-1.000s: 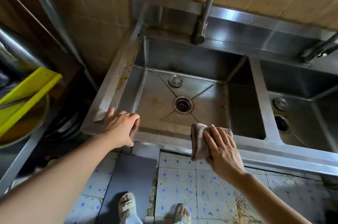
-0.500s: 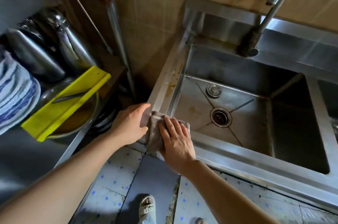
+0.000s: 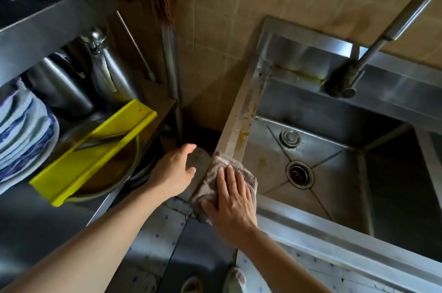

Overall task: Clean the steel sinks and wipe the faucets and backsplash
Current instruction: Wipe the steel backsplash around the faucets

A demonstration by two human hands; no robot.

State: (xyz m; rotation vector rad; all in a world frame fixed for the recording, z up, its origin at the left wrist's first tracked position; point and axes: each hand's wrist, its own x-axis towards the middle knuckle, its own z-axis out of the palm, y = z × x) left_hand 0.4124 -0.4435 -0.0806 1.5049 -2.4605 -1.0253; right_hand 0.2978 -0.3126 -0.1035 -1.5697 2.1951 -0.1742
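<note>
A steel sink [image 3: 241, 110] fills the right side, its left rim stained yellow-brown, with a round drain [image 3: 299, 174] in the basin floor. My right hand [image 3: 233, 201] presses flat, fingers straight, on a grey-brown cloth [image 3: 216, 179] laid over the sink's front-left corner. My left hand [image 3: 175, 170] hovers just left of that corner, fingers relaxed, holding nothing. The faucet [image 3: 373, 43] rises from the back ledge up to the right, in front of the steel backsplash [image 3: 311, 53] and tan wall tiles.
On the left a steel shelf [image 3: 35, 216] carries stacked blue-and-white plates [image 3: 21, 134], steel pots, and a yellow tray [image 3: 95, 149] lying across a bowl. A broom [image 3: 165, 3] leans in the corner. Below is blue-dotted tiled floor [image 3: 153, 240] with my sandalled feet.
My right hand slid the cloth left along the front rim to the sink's front-left corner. My left hand came off the rim. The view swung left.
</note>
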